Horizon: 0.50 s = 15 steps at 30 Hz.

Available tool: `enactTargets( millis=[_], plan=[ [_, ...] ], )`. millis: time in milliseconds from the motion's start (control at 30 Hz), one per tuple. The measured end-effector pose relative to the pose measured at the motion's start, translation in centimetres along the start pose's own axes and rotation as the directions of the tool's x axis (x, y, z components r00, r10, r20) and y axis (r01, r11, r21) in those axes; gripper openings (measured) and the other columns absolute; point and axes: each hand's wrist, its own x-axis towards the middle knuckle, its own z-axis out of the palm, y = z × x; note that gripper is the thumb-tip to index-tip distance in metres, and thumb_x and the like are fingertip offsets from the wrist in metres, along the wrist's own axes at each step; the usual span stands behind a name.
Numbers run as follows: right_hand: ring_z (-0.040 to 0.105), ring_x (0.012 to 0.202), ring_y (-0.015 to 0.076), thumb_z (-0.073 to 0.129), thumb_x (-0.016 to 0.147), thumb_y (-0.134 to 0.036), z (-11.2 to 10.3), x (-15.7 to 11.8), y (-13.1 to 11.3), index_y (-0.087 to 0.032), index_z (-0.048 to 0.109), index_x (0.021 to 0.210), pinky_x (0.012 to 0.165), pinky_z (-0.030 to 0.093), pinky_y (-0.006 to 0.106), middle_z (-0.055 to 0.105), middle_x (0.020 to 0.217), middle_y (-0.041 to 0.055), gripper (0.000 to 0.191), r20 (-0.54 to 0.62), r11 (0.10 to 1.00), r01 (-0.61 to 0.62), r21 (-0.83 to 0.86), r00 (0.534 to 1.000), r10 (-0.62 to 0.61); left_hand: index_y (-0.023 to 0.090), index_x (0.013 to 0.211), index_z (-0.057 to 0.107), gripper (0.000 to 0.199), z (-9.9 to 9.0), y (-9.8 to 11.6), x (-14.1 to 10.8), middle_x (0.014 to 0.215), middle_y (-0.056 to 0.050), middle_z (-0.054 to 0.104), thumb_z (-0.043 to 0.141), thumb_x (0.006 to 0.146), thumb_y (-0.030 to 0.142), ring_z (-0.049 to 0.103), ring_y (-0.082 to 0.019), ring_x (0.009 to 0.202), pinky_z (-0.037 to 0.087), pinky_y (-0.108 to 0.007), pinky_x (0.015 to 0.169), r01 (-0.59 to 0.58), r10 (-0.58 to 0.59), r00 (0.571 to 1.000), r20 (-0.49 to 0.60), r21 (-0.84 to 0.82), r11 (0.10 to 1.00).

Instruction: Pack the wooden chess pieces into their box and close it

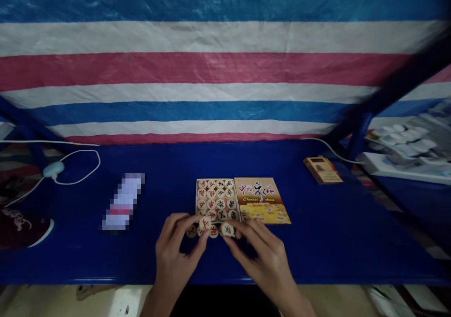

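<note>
My left hand [179, 243] pinches a round Chinese chess piece with a red character [205, 223] between thumb and forefinger. Between the thumb and forefinger of my right hand [259, 244] is a chess piece with a dark character [227, 229]. Both pieces are at the near edge of an open box [197, 188], where rows of pieces lie face up, red on the left and dark on the right. A few loose pieces, one of them red-lettered [213, 231], sit on the blue surface before the box, partly covered by my fingers.
The printed lid marked Chinese chess [262, 199] lies against the box's right side. A blurred-out phone [123, 202] is to the left. Farther right are a small yellow-brown box [322, 170] and a white cable [327, 149]. A dark red shoe [24, 225] shows at far left.
</note>
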Motion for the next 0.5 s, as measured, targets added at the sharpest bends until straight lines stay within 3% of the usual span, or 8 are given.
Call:
enactTargets(
  millis=[200, 333, 500],
  plan=[
    [0.071, 0.092, 0.0184, 0.062, 0.097, -0.022, 0.1, -3.5, -0.2, -0.023, 0.063, 0.130, 0.078, 0.061, 0.031, 0.071, 0.105, 0.0062, 0.033, 0.157, 0.999, 0.048, -0.002, 0.986, -0.047, 0.024, 0.115, 0.068, 0.021, -0.7, -0.2, -4.4, 0.101, -0.005, 0.067, 0.065, 0.094, 0.022, 0.066, -0.018, 0.090, 0.057, -0.032, 0.079, -0.118, 0.106, 0.975, 0.195, 0.052, 0.992],
    [0.071, 0.099, 0.0197, 0.059, 0.098, -0.023, 0.3, -3.4, -0.2, -0.021, 0.057, 0.138, 0.083, 0.062, 0.032, 0.070, 0.114, 0.0091, 0.040, 0.180, 0.997, 0.075, -0.022, 0.981, -0.070, 0.023, 0.121, 0.067, 0.026, -0.1, -0.3, -4.6, 0.097, -0.005, 0.069, 0.064, 0.096, 0.021, 0.066, -0.019, 0.083, 0.055, -0.034, 0.077, -0.188, 0.158, 0.965, 0.208, 0.129, 0.974],
    [0.071, 0.097, 0.0184, 0.054, 0.100, -0.019, 0.3, -3.2, -0.2, -0.022, 0.057, 0.133, 0.082, 0.062, 0.031, 0.069, 0.110, 0.0082, 0.032, 0.185, 0.999, 0.047, -0.016, 0.982, -0.044, 0.025, 0.134, 0.061, 0.037, 0.1, -0.3, -4.1, 0.100, -0.003, 0.073, 0.060, 0.098, 0.014, 0.067, -0.018, 0.086, 0.054, -0.034, 0.079, -0.249, 0.210, 0.939, 0.271, 0.117, 0.961]
  ],
)
